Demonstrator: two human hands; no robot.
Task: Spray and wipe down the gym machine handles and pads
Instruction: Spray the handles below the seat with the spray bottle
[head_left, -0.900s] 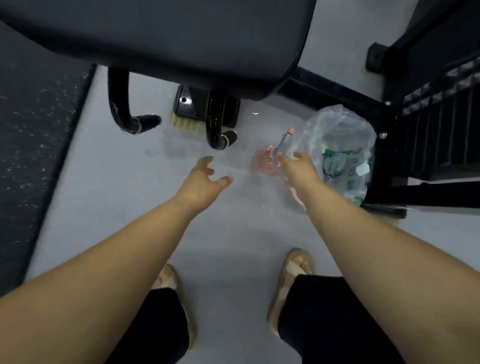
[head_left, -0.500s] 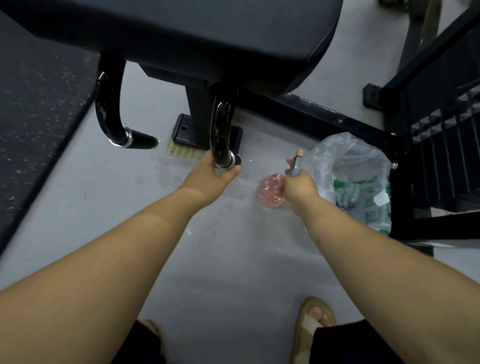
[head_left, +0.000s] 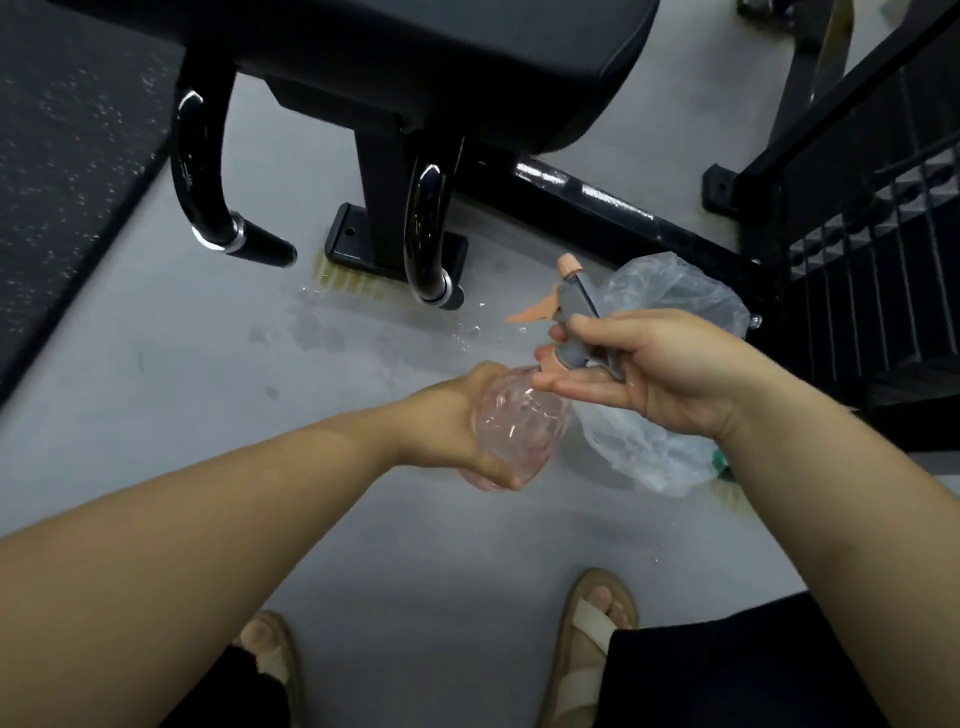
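The left hand (head_left: 457, 431) is clamped on the rounded body of the pink translucent plastic spray bottle (head_left: 519, 421), palm wrapped around its far side, with the thumb on the underside. The right hand (head_left: 660, 374) pinches the grey plastic spray head (head_left: 579, 312) at the collar, thumb on top and fingers beneath. The peach trigger and nozzle point up and away from the person. The spray bottle is held in the air between both hands, above the grey floor (head_left: 197, 426) and just in front of the crumpled clear plastic bag (head_left: 670, 291). Change: half a second ago the left hand was on the end of the nearer black curved tubular handle (head_left: 428, 244) and the right hand alone held the bottle low, near the floor. The left hand has now released that handle and taken the bottle body, and the bottle has been raised. Judgement: the sprayer is being steadied or re-gripped, possibly to seat the head, before the next spray; no wiping is in progress. No cloth is visible. The second black curved handle (head_left: 228, 228) and the black upholstered pad (head_left: 441, 62) are untouched and well apart from the hands. Wet patches mark the floor below the handles. Markings: no brand, label or legible writing is visible on the bottle, head, bag or machine.
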